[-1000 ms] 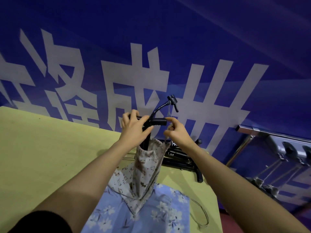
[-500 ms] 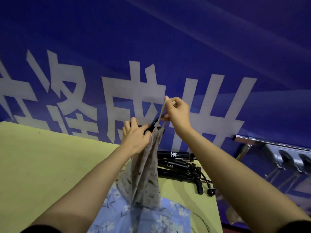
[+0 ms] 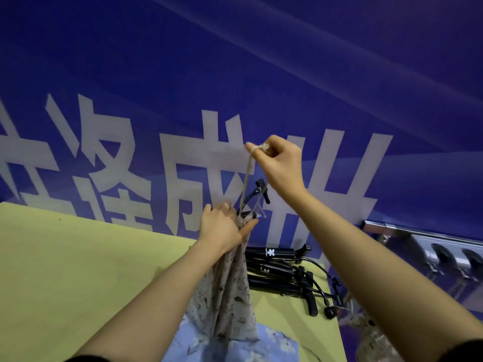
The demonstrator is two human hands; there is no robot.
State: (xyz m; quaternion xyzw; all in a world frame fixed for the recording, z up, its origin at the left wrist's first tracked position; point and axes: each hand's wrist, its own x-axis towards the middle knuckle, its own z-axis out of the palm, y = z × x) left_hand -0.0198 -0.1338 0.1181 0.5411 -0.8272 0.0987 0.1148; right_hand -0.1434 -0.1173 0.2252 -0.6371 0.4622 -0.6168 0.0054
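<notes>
A beige patterned drawstring bag hangs upright over the yellow table. My left hand grips the bag's gathered mouth. A black pump pokes out of the mouth, with only its hose and handle showing. My right hand is raised above it and pinches the knotted end of the beige drawstring, which runs taut down to the bag's mouth.
Several black pumps lie piled on the table's far right corner, hoses trailing over the edge. A blue floral cloth lies under the bag. A blue banner wall stands behind; a metal rack is at right.
My right hand has risen and pulled the drawstring up and taut. The bag's mouth has closed tighter round the pump under my left hand.
</notes>
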